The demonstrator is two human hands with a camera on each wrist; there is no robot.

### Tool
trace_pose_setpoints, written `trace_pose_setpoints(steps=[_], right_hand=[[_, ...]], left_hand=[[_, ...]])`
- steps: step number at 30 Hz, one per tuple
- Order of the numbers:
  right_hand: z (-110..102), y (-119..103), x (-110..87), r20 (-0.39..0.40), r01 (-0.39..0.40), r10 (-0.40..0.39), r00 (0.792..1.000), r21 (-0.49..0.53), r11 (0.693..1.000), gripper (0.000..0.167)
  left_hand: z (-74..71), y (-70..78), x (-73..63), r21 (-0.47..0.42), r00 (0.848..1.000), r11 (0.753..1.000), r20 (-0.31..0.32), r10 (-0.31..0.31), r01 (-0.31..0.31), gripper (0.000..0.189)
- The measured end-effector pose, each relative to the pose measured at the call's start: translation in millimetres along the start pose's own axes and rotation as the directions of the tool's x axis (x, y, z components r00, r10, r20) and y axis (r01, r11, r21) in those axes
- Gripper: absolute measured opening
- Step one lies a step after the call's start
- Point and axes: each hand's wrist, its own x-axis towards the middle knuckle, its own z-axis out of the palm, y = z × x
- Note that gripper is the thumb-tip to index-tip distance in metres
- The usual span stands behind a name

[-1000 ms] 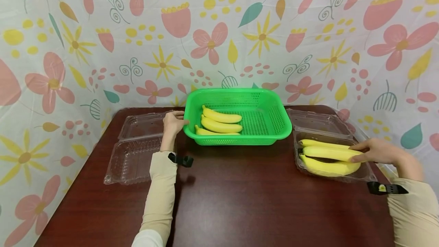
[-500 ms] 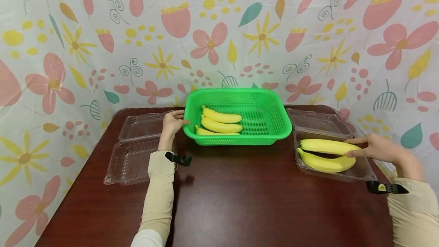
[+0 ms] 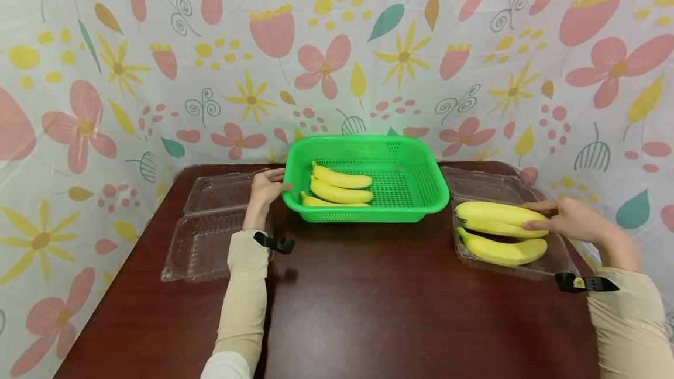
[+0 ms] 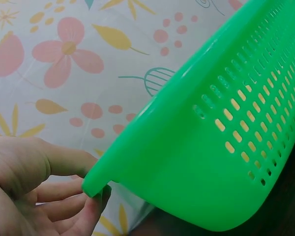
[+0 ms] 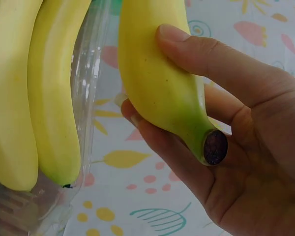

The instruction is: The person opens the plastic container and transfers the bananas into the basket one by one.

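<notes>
My left hand (image 3: 265, 189) holds the left rim of a green plastic basket (image 3: 368, 215), the thumb on one side of the rim and fingers curled beneath it in the left wrist view. Three yellow bananas (image 3: 341, 193) lie on the left half of its floor. On the right, my right hand (image 3: 571, 221) grips a banana (image 5: 160, 73) near its stem end, thumb on one side and fingers on the other. The held banana shows raised over two other bananas (image 3: 504, 250), which lie in a clear plastic clamshell box (image 3: 566, 262).
Another clear clamshell box (image 3: 200, 247) stands with its lid back on the left, partly behind my left forearm. The right box's lid (image 3: 489, 186) also lies back. Everything rests on a dark red-brown table (image 3: 395, 303) before a flowered curtain (image 3: 337, 45).
My right hand has moved slightly up and left with the banana, uncovering the one beneath it. The two bananas in the box have shifted. My left hand keeps its grip on the basket.
</notes>
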Motion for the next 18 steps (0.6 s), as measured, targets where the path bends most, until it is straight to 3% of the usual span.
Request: trace_pose_setpoints(steps=[18], right_hand=[[1.0, -14.0, 13.5, -0.135, 0.070, -0.074, 0.988, -0.036, 0.997, 0.061]], left_hand=[[-0.9, 1.6, -1.8, -0.032, 1.000, 0.999, 0.017, -0.018, 0.019, 0.051]])
